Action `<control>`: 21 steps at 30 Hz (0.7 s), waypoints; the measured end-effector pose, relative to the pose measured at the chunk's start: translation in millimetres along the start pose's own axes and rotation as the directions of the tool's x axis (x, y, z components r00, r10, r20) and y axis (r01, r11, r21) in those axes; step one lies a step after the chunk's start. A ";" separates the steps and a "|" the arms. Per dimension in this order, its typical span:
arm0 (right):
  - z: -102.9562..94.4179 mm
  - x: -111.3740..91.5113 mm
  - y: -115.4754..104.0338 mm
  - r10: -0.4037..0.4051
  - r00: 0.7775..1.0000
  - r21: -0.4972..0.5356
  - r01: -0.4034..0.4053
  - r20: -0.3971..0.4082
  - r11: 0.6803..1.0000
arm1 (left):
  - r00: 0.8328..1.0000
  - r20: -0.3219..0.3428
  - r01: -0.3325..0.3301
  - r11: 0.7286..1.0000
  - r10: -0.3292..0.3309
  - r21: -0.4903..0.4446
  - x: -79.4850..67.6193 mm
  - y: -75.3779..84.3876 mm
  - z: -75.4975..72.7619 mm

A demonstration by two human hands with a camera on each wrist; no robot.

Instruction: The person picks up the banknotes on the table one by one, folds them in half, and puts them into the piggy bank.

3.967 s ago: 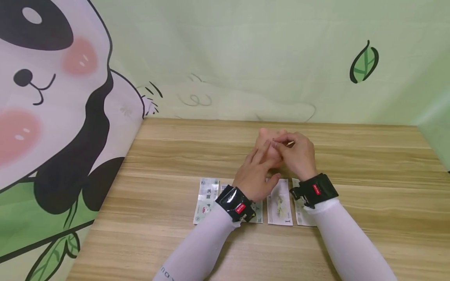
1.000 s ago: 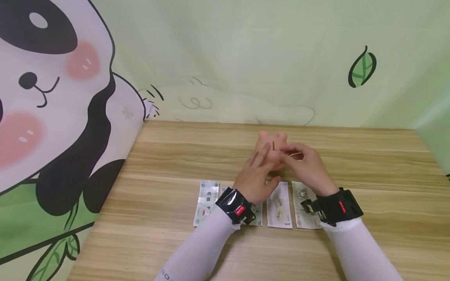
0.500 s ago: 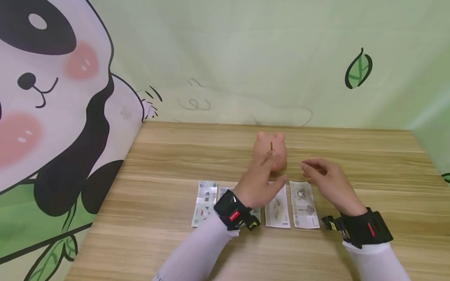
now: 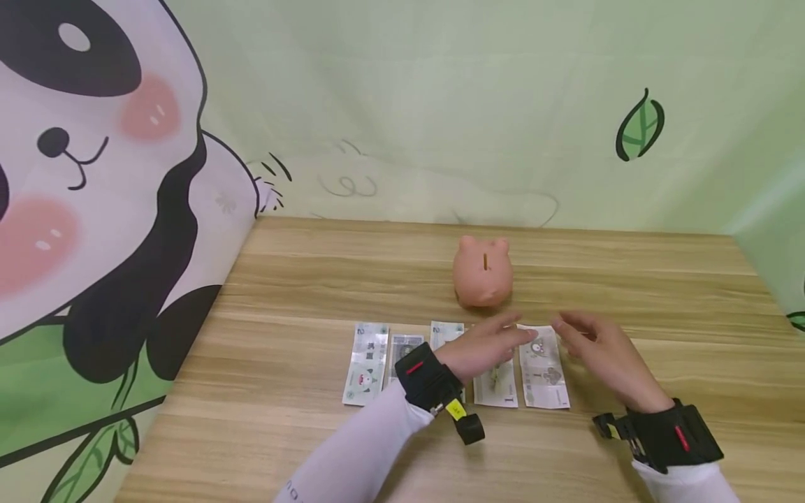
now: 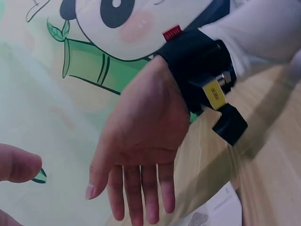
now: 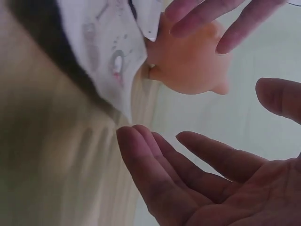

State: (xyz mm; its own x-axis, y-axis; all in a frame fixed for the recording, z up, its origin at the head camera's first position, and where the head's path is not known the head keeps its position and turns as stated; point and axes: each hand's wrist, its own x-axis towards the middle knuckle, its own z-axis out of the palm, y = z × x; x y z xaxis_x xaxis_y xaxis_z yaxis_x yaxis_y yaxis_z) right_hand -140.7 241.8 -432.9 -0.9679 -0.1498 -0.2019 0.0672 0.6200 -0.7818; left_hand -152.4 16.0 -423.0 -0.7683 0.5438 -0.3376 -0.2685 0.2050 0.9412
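Observation:
A pink piggy bank [image 4: 483, 279] with a narrow slot on top stands on the table, apart from both hands. In front of it lies a row of paper play banknotes. My left hand [image 4: 484, 347] hovers over the row, fingers straight and pointing right, partly covering the middle notes; the left wrist view shows its bare palm. At the right end of the row is a 1 note [image 4: 544, 377]. My right hand [image 4: 600, 353] is beside this note's upper right corner, fingers slightly bent and holding nothing. In the right wrist view its fingertips are close to the note's corner [image 6: 124, 106].
A 2 note [image 4: 367, 367] forms the left end of the row. The wooden table [image 4: 302, 279] meets a pale green backdrop [image 4: 440, 105] behind, with a printed panda [image 4: 94, 209] at the left. Both wrists carry black straps with small cameras.
My right hand has left the piggy bank's slot and moved right and nearer to the notes. My left hand has let go of the piggy bank and come down over the row.

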 end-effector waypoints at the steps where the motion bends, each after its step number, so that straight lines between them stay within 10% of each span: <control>1: 0.1 -0.8 1.6 0.015 1.000 0.001 -0.015 0.011 1.000 | 1.000 0.004 0.004 0.999 -0.004 -0.038 1.4 -1.0 1.1; 21: 5.6 -11.3 18.3 0.115 0.992 0.091 -0.120 0.058 0.989 | 0.993 0.094 0.104 0.940 -0.078 -0.324 15.4 -16.0 10.1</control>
State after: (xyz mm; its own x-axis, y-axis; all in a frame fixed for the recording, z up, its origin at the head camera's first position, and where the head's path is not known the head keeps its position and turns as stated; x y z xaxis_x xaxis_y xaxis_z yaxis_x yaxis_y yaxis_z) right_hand -127.2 250.5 -448.2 -0.9380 -0.1218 -0.3245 0.2047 0.5608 -0.8023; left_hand -154.1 29.3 -443.4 -0.6872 0.6002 -0.4093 -0.5211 -0.0146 0.8534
